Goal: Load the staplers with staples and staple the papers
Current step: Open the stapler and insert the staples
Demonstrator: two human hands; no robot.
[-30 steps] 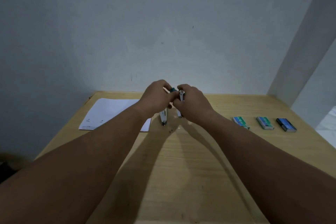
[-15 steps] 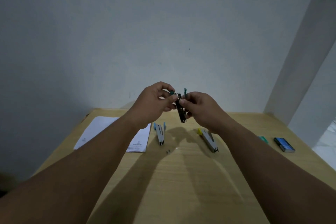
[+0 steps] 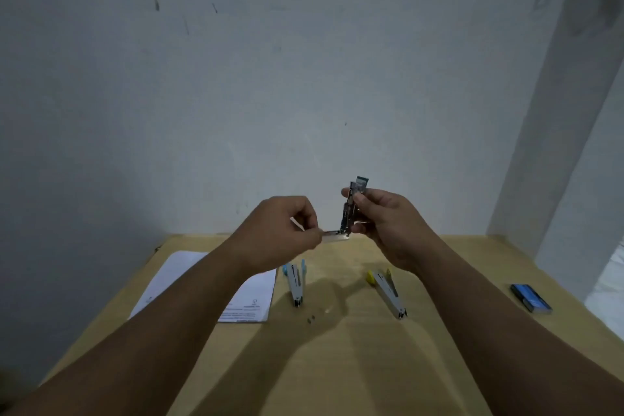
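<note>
Above the far edge of the wooden table (image 3: 337,365), a green-topped stapler (image 3: 351,209) is held upright and hinged open by the right hand (image 3: 385,223), whose fingers are curled round its body. A bright metal strip (image 3: 335,236) at its lower end is pinched by the left hand (image 3: 283,233); whether this is a staple strip or the magazine's pusher cannot be told. The stapler is judged light and rigid, best gripped by its sides, clear of the sprung hinge. A staple strip would be brittle and should be held by its ends. On the table lie a blue-ended stapler (image 3: 295,284), a yellow-ended stapler (image 3: 388,294), the papers (image 3: 250,297) and a blue staple box (image 3: 531,297).
</note>
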